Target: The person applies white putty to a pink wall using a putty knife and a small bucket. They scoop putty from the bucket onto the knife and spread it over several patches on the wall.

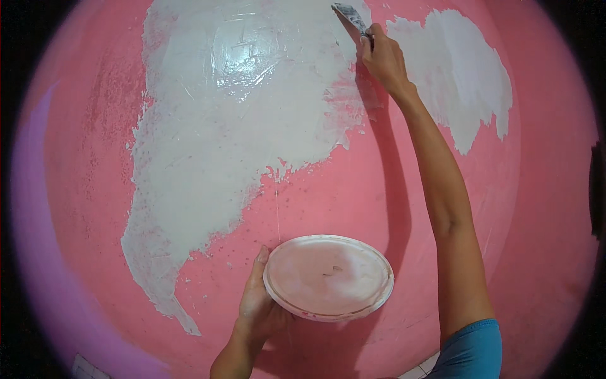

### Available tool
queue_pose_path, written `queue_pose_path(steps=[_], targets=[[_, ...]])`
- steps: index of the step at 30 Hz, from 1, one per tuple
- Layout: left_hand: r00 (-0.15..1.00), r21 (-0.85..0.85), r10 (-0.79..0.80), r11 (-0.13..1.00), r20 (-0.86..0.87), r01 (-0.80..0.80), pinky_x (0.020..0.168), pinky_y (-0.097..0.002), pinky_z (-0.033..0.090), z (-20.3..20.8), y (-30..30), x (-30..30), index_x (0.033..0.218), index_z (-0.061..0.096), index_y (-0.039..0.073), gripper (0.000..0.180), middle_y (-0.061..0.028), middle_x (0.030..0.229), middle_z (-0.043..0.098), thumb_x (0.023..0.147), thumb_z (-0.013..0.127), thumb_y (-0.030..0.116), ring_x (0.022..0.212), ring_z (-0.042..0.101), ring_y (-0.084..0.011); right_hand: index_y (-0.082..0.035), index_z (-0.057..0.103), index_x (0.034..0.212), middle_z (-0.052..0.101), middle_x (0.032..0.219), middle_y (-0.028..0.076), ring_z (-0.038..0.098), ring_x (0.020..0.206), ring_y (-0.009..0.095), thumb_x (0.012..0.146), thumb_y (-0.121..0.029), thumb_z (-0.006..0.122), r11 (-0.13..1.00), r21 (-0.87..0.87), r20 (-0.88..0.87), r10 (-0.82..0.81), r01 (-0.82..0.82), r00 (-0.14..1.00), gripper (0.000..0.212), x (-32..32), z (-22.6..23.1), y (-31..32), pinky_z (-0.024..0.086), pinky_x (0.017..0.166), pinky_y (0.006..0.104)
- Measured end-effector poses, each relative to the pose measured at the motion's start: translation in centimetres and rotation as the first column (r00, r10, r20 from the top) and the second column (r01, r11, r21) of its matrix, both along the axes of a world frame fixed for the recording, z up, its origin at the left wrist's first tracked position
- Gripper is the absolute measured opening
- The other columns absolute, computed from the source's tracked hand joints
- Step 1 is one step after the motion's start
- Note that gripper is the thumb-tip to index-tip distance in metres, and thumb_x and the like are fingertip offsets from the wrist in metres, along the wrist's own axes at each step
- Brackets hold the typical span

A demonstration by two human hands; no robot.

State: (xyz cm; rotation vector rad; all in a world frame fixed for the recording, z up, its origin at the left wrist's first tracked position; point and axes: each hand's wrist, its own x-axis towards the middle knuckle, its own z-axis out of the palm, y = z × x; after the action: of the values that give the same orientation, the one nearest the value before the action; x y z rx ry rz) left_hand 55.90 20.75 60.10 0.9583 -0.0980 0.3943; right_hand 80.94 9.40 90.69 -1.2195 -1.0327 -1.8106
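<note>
My right hand (383, 58) is raised high at the upper right, its fingers wrapped round a putty knife (351, 17). The knife's blade, smeared with pale filler, points up and left and lies close to the wall; whether it touches, I cannot tell. Low in the middle, my left hand (257, 303) grips a shallow oval plastic lid (328, 276) by its left edge, thumb at the rim and other fingers beneath. A thin whitish film and a small dark mark show on the lid. Behind both hands, a large patch of grey-white putty (208, 126) covers part of the pink wall (328, 202).
A second whitish putty patch (467, 76) spreads to the right of my right hand. Wet putty shines at the upper middle. A dark object (596, 189) stands at the far right rim. Pale floor tiles (428, 366) show at the bottom edge.
</note>
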Motion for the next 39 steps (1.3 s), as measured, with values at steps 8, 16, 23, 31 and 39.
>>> queue_pose_path(steps=[8, 16, 23, 31, 39], targets=[[0.999, -0.010, 0.006, 1.000, 0.046, -0.006, 0.101, -0.0418, 0.040, -1.5, 1.5, -0.7, 0.131, 0.043, 0.000, 0.065, -0.0167, 0.128, 0.050, 0.097, 0.020, 0.051, 0.118, 0.049, -0.0282, -0.004, 0.048, 0.100, 0.059, 0.074, 0.021, 0.058, 0.067, 0.041, 0.090, -0.011, 0.051, 0.995, -0.091, -0.090, -0.036, 0.028, 0.995, 0.013, 0.2, -13.1, 0.9, 0.045, 0.059, 0.0454], [0.998, -0.009, 0.019, 1.000, 0.058, -0.018, 0.100, -0.0420, 0.041, -1.3, 1.3, -0.6, 0.131, 0.042, 0.000, 0.064, -0.0176, 0.128, 0.050, 0.097, 0.021, 0.051, 0.117, 0.049, -0.0287, -0.003, 0.046, 0.096, 0.060, 0.075, 0.025, 0.059, 0.071, 0.043, 0.089, -0.016, 0.050, 1.000, -0.008, -0.070, 0.012, -0.013, 0.998, 0.015, -1.7, -5.4, 0.2, 0.044, 0.061, 0.0523], [0.998, -0.100, -0.033, 0.994, 0.059, 0.039, 0.100, -0.0427, 0.042, -1.9, 1.6, -0.3, 0.133, 0.040, 0.001, 0.066, -0.0177, 0.130, 0.047, 0.097, 0.020, 0.053, 0.118, 0.049, -0.0297, -0.003, 0.047, 0.097, 0.059, 0.072, 0.020, 0.058, 0.067, 0.041, 0.090, -0.014, 0.052, 0.987, -0.114, -0.100, -0.127, 0.115, 0.987, 0.014, 0.1, -10.5, 2.1, 0.045, 0.058, 0.0456], [0.998, -0.068, -0.057, 0.996, 0.031, 0.059, 0.099, -0.0430, 0.043, -1.8, 1.0, -0.6, 0.134, 0.039, 0.002, 0.066, -0.0176, 0.130, 0.047, 0.097, 0.019, 0.053, 0.118, 0.049, -0.0303, -0.004, 0.048, 0.099, 0.059, 0.073, 0.020, 0.059, 0.066, 0.039, 0.088, -0.011, 0.054, 0.991, -0.124, -0.091, 0.029, -0.040, 0.995, 0.014, -2.2, -14.7, -1.6, 0.044, 0.055, 0.0462], [0.997, -0.088, -0.078, 0.993, 0.018, 0.079, 0.098, -0.0431, 0.044, -1.9, 0.4, 0.2, 0.134, 0.039, 0.001, 0.067, -0.0178, 0.130, 0.047, 0.097, 0.019, 0.053, 0.118, 0.049, -0.0298, -0.002, 0.044, 0.096, 0.060, 0.073, 0.023, 0.058, 0.067, 0.044, 0.089, -0.015, 0.050, 0.990, -0.101, -0.027, -0.103, 0.100, 0.994, 0.015, -0.7, -3.1, 1.2, 0.045, 0.060, 0.0521]])
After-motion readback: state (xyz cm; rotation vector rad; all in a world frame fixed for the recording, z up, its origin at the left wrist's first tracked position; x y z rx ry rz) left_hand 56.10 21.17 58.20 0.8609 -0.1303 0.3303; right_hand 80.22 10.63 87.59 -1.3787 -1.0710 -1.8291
